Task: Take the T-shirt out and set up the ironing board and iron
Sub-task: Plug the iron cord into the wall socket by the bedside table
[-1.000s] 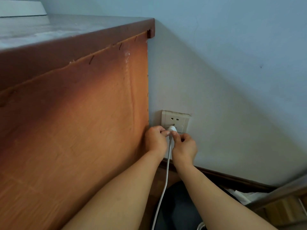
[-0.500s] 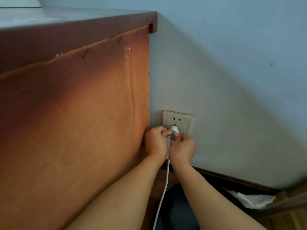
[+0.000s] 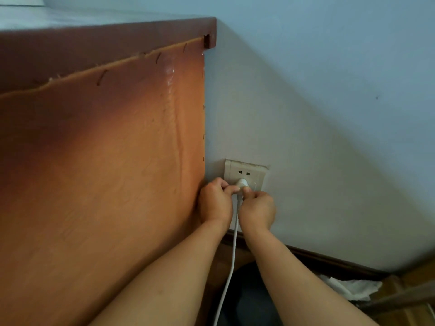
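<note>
A white plug (image 3: pixel 242 183) sits against the lower part of a cream wall socket (image 3: pixel 244 171), low on the pale blue wall. My left hand (image 3: pixel 215 201) pinches the plug from the left with thumb and fingers. My right hand (image 3: pixel 257 208) pinches it from the right. A white cord (image 3: pixel 229 267) hangs straight down from the plug between my forearms. The iron, the ironing board and the T-shirt are out of view.
A brown wooden cabinet (image 3: pixel 106 172) with a rough orange back panel stands hard against the wall, just left of the socket. A dark skirting board (image 3: pixel 329 260) runs along the wall's foot. Crumpled white paper (image 3: pixel 348 287) lies on the floor at right.
Both hands stay on the plug at the socket with little shift. The camera has tilted slightly, so the cabinet top shows less.
</note>
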